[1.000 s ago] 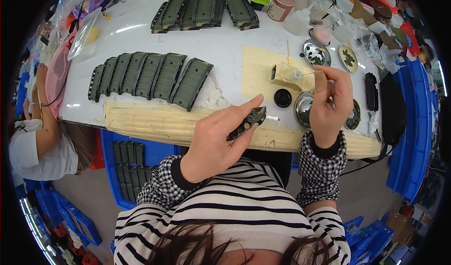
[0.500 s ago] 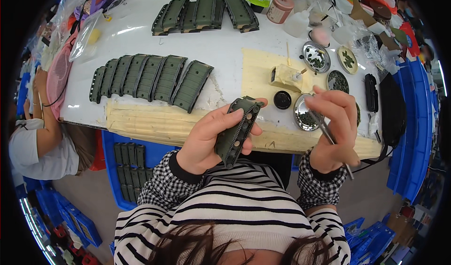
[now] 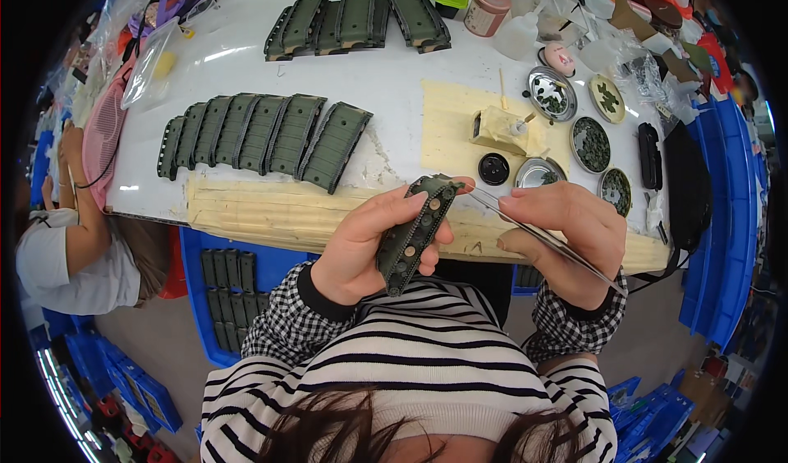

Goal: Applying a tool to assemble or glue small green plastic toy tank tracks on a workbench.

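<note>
A dark green elongated piece (image 3: 400,245) with stitched edging and a row of round studs along its side stands tilted in my left hand (image 3: 349,245). My left fingers are closed around it, the thumb lying on its face. Between the fingertips of my right hand (image 3: 579,229) is a pair of metal tweezers (image 3: 552,241). Their tips reach the upper end of the green piece, near my left fingertip; whether they pinch anything is too small to tell. Beyond my right hand is a metal dish (image 3: 561,167), partly hidden by it.
Behind it sit a round black lid (image 3: 493,168), a tape-wrapped block (image 3: 492,135) and several dishes of small green bits. Rows of green pieces (image 3: 275,135) lie at the left and the back. A blue crate (image 3: 193,286) is below the table edge. Another person (image 3: 70,249) sits at the left.
My right hand has come down and inward from above the dish, and the tweezers have swung so their tips meet the green piece. My left hand has barely moved.
</note>
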### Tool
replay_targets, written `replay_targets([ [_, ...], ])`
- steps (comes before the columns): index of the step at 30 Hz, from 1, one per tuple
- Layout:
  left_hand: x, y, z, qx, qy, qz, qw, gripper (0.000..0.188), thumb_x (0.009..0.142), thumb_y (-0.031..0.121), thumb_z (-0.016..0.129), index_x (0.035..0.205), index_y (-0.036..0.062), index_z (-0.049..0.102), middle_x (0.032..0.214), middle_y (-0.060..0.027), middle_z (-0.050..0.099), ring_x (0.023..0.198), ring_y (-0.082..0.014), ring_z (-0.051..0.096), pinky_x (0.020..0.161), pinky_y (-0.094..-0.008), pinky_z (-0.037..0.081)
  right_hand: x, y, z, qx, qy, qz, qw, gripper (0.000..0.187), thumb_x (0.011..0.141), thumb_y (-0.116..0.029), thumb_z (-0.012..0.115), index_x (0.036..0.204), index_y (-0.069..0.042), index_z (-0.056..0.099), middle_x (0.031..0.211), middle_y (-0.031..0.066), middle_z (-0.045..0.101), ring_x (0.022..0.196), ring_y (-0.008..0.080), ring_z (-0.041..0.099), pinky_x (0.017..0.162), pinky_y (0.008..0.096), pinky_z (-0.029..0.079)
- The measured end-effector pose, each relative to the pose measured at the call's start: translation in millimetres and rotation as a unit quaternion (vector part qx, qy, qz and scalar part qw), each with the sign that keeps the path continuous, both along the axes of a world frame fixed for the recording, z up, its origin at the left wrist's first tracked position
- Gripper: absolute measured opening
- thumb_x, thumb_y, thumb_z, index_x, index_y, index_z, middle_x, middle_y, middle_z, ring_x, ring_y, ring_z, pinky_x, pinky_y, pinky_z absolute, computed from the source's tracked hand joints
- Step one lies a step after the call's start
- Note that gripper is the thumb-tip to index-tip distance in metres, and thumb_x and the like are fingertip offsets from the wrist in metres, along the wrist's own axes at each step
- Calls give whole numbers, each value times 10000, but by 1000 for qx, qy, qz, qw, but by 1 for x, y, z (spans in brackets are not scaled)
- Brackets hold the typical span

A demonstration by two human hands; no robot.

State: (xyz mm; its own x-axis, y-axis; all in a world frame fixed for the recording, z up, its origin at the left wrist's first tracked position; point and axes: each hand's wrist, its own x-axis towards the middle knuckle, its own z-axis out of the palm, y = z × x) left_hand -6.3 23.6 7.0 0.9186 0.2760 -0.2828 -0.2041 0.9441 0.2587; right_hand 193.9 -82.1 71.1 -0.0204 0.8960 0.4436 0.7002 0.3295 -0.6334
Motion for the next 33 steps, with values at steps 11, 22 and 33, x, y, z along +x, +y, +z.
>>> replay_targets([
  [11, 0, 0, 1, -6, 4, -10, 1000, 592, 981, 171, 447, 1446, -98, 199, 814, -104, 622, 602, -166, 651, 544, -208, 571, -1, 5, -3, 10, -1, 11, 1000, 313, 695, -78, 799, 988, -21, 705, 839, 106, 692, 765, 257, 685, 677, 317, 539],
  [22, 0, -1, 0, 18, 22, -12, 1000, 582, 976, 183, 456, 1436, -99, 239, 795, -83, 622, 580, -150, 631, 524, -204, 545, 1, 4, -5, 9, -16, 21, 1000, 308, 689, -58, 798, 981, -32, 707, 825, 104, 691, 767, 254, 693, 647, 308, 540],
  [33, 1, -2, 2, 23, 36, -20, 999, 593, 971, 199, 472, 1434, -98, 249, 790, -73, 620, 571, -142, 620, 523, -197, 538, 3, 6, -5, 13, -23, 37, 999, 270, 691, -56, 790, 946, -28, 707, 788, 103, 685, 750, 251, 695, 716, 329, 575],
])
